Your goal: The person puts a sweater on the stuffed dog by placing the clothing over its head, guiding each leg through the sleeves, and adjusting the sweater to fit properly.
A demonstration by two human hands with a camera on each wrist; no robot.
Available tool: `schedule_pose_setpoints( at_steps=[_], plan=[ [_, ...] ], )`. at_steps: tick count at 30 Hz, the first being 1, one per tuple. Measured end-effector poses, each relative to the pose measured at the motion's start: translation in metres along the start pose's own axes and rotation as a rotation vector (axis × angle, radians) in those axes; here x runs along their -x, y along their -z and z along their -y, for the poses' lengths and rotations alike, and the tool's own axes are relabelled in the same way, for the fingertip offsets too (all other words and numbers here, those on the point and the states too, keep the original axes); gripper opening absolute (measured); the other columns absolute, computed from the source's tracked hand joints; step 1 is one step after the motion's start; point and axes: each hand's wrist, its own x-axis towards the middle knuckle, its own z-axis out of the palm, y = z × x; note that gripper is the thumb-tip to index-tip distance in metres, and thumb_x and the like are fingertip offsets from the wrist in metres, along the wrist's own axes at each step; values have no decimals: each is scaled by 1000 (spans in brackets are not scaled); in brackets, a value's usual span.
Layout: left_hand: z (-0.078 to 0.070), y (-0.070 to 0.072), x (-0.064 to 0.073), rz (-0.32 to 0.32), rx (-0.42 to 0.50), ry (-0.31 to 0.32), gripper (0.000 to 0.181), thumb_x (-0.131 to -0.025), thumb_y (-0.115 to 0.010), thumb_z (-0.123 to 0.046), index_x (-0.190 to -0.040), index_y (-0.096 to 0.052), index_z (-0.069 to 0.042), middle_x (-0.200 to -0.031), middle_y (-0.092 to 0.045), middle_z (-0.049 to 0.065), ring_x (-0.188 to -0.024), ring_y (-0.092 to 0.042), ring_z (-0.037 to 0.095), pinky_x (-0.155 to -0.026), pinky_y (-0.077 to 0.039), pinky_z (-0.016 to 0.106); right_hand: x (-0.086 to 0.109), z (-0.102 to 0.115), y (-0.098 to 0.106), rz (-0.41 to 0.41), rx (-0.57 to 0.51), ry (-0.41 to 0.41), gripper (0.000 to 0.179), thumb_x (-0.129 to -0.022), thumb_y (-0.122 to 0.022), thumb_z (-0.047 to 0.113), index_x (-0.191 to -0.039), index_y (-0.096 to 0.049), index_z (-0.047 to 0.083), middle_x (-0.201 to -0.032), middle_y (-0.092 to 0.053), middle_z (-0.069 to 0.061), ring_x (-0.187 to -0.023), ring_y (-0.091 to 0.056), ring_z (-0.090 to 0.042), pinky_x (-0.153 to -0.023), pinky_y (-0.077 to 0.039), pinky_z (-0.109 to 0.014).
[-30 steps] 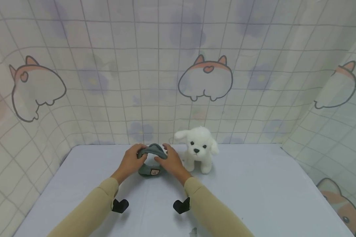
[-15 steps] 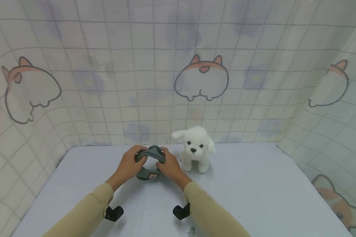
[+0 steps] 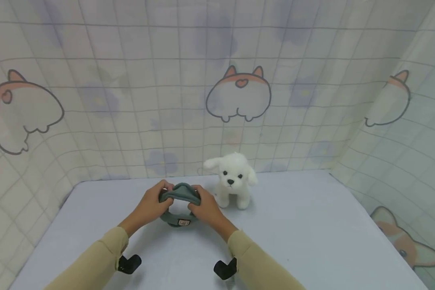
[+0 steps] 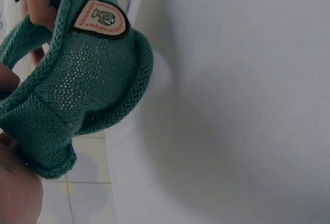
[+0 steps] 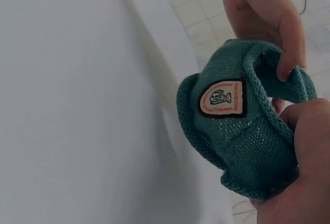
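A small teal knitted garment (image 3: 182,193) with rolled edges hangs stretched into a ring between the two hands. Its pinkish patch with a black border (image 5: 223,98) faces the person. On one side the left hand (image 3: 153,202) pinches the upper band, thumb inside the opening and fingers behind. The right hand (image 3: 207,208) grips the opposite side in the same way. Both wrist views show the thumbs hooked over the rim of the knit (image 4: 87,72), which is held above the table. To the right stands a white plush dog (image 3: 233,179) on its legs, facing the person.
The white-covered table (image 3: 297,225) reaches back to a tile-patterned curtain (image 3: 177,100) printed with corgis. Curtain also closes in both sides. A black wrist-mounted piece (image 3: 129,264) sticks out below each sleeve.
The right hand's raised fingers have come down and now grip the garment. Both hands have drawn it slightly toward the person. The head view has turned a little right; the plush dog stays put.
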Motion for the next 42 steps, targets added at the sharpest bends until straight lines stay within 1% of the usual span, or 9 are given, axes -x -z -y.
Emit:
schedule_pose_setpoints(
  at_steps=[3, 6, 15, 20, 25, 29, 34, 37, 42],
  plan=[
    [0, 1, 1, 30, 1, -12, 15, -88, -58, -4, -96, -48, -11, -102, -63, 9, -82, -58, 13, -67, -49, 26, 5, 2, 3, 16, 5, 6, 54, -85, -61, 14, -137, -49, 16, -120, -63, -6, -102, -57, -17, -88, -49, -37],
    [-1, 2, 1, 46, -1, -38, 16, -87, -59, -4, -96, -48, -11, -90, -60, 4, -77, -55, 11, -66, -49, 26, 10, 5, 8, 23, 19, 14, 53, -85, -60, 15, -137, -49, 16, -120, -63, -4, -103, -57, -16, -89, -49, -36],
    [-13, 3, 2, 92, 38, -61, 17, -89, -65, -10, -97, -50, -12, -96, -63, 3, -86, -59, 14, -70, -52, 26, 23, 10, 25, -1, 47, 73, 51, -84, -58, 13, -135, -50, 14, -120, -62, -3, -103, -57, -16, -90, -49, -37],
    [-20, 3, 4, 101, 43, -96, 18, -89, -67, -12, -97, -51, -13, -95, -63, 1, -88, -61, 14, -70, -52, 27, 33, 13, 34, -26, 48, 129, 50, -84, -59, 12, -133, -51, 10, -121, -61, -5, -103, -56, -17, -89, -48, -37],
    [-28, 1, 3, 93, 34, -152, 20, -88, -68, -11, -96, -51, -15, -91, -60, -3, -87, -62, 11, -72, -53, 29, 48, 19, 44, -60, 56, 142, 51, -85, -60, 13, -135, -50, 10, -125, -60, -5, -106, -56, -17, -91, -47, -39],
    [-34, -4, -2, 79, 16, -198, 23, -87, -70, -12, -99, -51, -17, -93, -61, -6, -89, -62, 10, -77, -53, 32, 59, 21, 53, -90, 83, 153, 50, -86, -60, 14, -136, -49, 12, -126, -58, -2, -107, -55, -15, -91, -48, -38],
    [-41, -13, -12, 80, -7, -258, 30, -87, -71, -14, -108, -50, -15, -100, -63, -6, -94, -61, 10, -87, -52, 35, 67, 15, 68, -173, 115, 195, 50, -85, -62, 12, -134, -50, 14, -125, -57, 0, -104, -55, -12, -90, -49, -36],
    [-45, -19, -18, 83, -9, -277, 32, -86, -72, -15, -109, -50, -16, -100, -64, -6, -96, -62, 11, -88, -52, 35, 70, 9, 76, -219, 153, 220, 50, -85, -64, 12, -133, -50, 15, -124, -57, 1, -103, -55, -11, -89, -50, -35],
    [-52, -29, -28, 87, -13, -298, 35, -84, -74, -16, -110, -51, -16, -101, -65, -5, -100, -63, 14, -89, -52, 38, 75, 1, 90, -272, 206, 247, 51, -85, -66, 11, -133, -50, 13, -125, -58, -1, -105, -57, -14, -90, -51, -38]
  ],
)
